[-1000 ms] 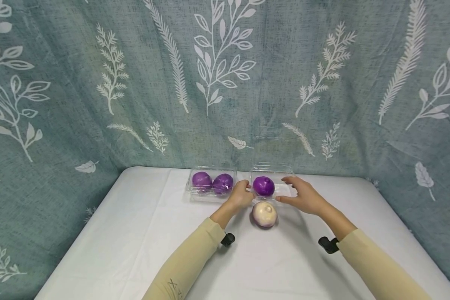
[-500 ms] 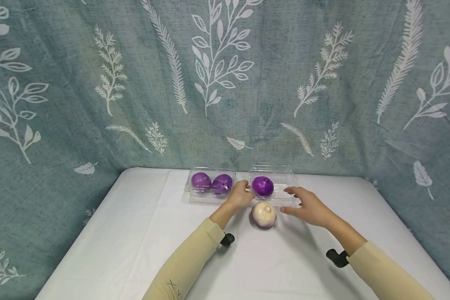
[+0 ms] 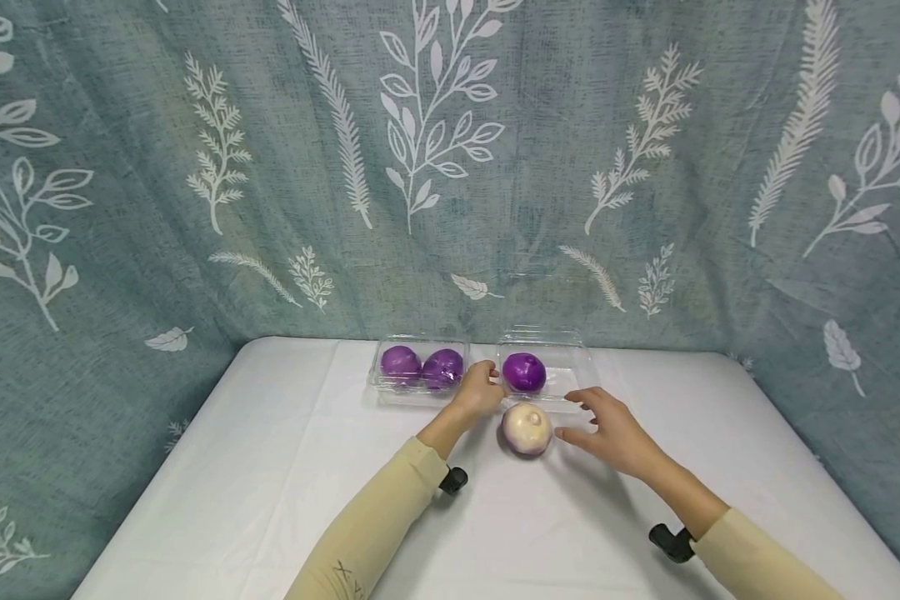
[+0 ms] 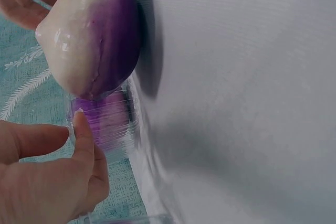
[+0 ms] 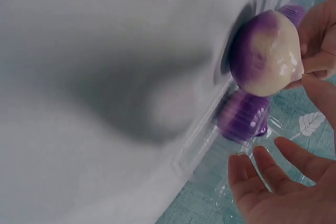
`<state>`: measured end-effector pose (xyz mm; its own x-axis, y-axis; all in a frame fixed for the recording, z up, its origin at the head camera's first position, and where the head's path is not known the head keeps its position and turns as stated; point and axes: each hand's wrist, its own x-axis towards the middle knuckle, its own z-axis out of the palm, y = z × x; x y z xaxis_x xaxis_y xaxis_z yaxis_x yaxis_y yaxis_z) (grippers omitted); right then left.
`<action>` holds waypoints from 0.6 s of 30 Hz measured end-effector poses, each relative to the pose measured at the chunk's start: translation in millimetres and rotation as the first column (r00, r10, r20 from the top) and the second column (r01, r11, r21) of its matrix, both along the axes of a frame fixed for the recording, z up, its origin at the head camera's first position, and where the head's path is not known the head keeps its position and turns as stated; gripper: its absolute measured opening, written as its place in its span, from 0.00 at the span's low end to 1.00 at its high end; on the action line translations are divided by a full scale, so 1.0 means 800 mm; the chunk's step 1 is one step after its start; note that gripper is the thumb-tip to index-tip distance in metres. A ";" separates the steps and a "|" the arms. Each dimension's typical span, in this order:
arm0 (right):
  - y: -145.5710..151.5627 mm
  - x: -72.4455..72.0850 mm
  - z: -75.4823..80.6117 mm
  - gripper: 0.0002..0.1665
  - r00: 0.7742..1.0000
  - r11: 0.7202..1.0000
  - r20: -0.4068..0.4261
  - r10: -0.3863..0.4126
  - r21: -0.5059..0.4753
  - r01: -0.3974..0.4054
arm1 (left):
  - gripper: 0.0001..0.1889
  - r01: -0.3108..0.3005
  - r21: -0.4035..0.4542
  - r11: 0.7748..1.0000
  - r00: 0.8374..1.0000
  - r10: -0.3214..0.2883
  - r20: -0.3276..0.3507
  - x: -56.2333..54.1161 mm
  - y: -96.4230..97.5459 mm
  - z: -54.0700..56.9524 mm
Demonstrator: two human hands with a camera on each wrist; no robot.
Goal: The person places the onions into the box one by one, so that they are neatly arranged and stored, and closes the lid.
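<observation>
A round turnip-like vegetable (image 3: 527, 429), cream on top and purple below, sits on the white table in front of a clear plastic clamshell box (image 3: 570, 365). That box stands with its lid raised at the back; one purple round vegetable (image 3: 524, 372) lies in its left half. My left hand (image 3: 482, 392) pinches the box's front left edge between thumb and index finger, as the left wrist view shows. My right hand (image 3: 611, 429) is just right of the cream-and-purple vegetable, fingers spread and bent toward it, apart from it and holding nothing.
Left of my left hand, another clear box (image 3: 376, 385) holds two purple round vegetables (image 3: 401, 365), its lid apparently down. A blue-green leaf-patterned curtain (image 3: 345, 275) hangs behind the table's far edge. White cloth covers the table (image 3: 270, 467).
My right hand has drawn back from the right box's right side and come down toward the cream-and-purple vegetable. My left hand keeps its place at the box edge.
</observation>
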<state>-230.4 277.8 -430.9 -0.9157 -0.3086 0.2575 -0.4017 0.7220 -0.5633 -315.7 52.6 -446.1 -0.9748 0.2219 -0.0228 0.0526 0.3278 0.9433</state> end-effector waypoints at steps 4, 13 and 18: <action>-0.007 0.003 -0.007 0.32 1.000 0.999 0.016 0.011 -0.032 -0.010 | 0.35 0.005 0.005 1.000 1.000 -0.005 0.005 0.000 0.000 0.000; -0.030 -0.003 -0.026 0.39 0.981 0.989 0.180 -0.077 -0.113 0.099 | 0.35 0.006 -0.006 1.000 1.000 -0.006 -0.001 0.002 -0.001 0.002; -0.041 -0.006 -0.034 0.41 0.963 0.978 0.244 -0.112 -0.146 0.151 | 0.35 0.012 0.000 1.000 1.000 -0.012 0.001 0.002 -0.001 0.002</action>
<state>-234.9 244.8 -458.1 -0.9858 -0.1533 0.0685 -0.1529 0.6513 -0.7432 -313.8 51.9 -444.3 -0.9720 0.2336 -0.0239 0.0554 0.3271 0.9434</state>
